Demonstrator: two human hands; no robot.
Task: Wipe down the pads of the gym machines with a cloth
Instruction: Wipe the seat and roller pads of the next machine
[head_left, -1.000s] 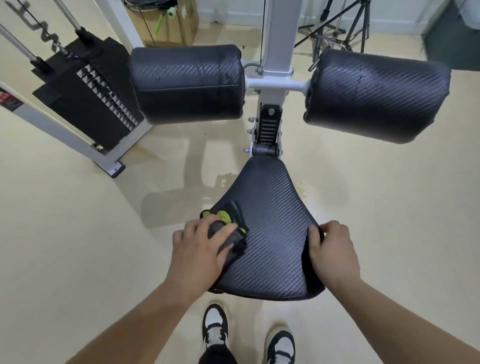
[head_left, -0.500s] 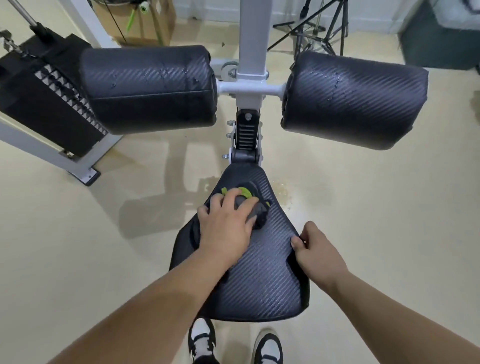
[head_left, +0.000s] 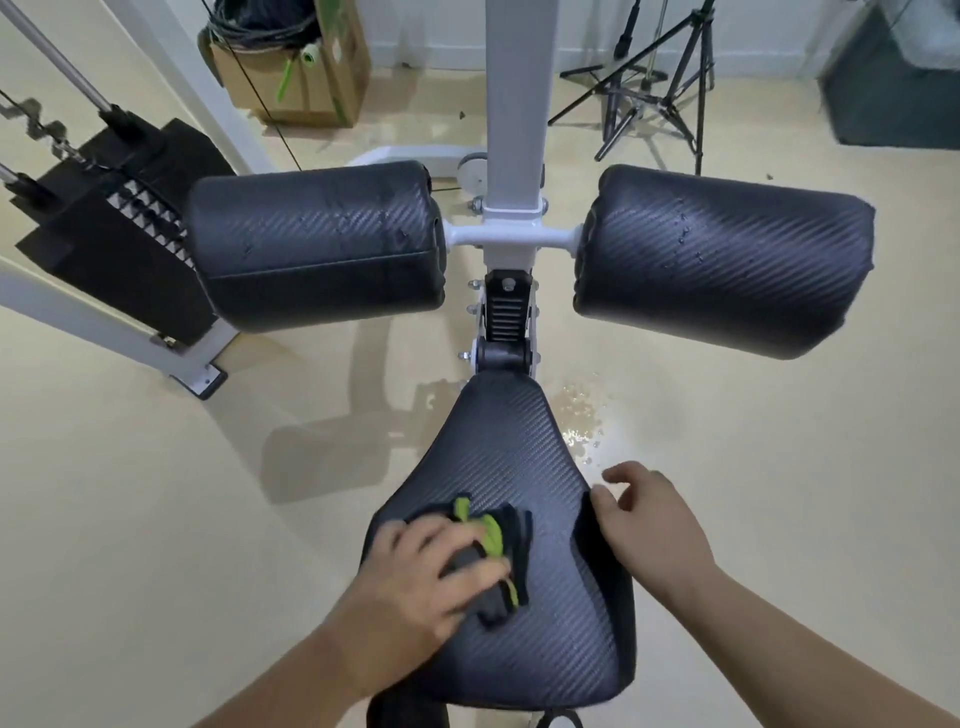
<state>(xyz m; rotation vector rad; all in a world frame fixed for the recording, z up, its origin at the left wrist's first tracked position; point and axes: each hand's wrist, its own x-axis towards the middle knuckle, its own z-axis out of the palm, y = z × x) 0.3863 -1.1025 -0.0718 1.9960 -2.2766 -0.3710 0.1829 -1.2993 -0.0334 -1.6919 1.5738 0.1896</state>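
Down on the one black seat pad (head_left: 519, 467), the left hand (head_left: 415, 577) presses a single dark cloth (head_left: 498, 551) with green trim flat against the near left part, fingers spread over it. Just beside the pad's right edge, the right hand (head_left: 652, 514) is loose, its fingers curled and slightly apart, holding nothing. Farther off, two black roller pads sit either side of one white post (head_left: 511, 104): the left roller (head_left: 317, 244) and the right roller (head_left: 722, 260).
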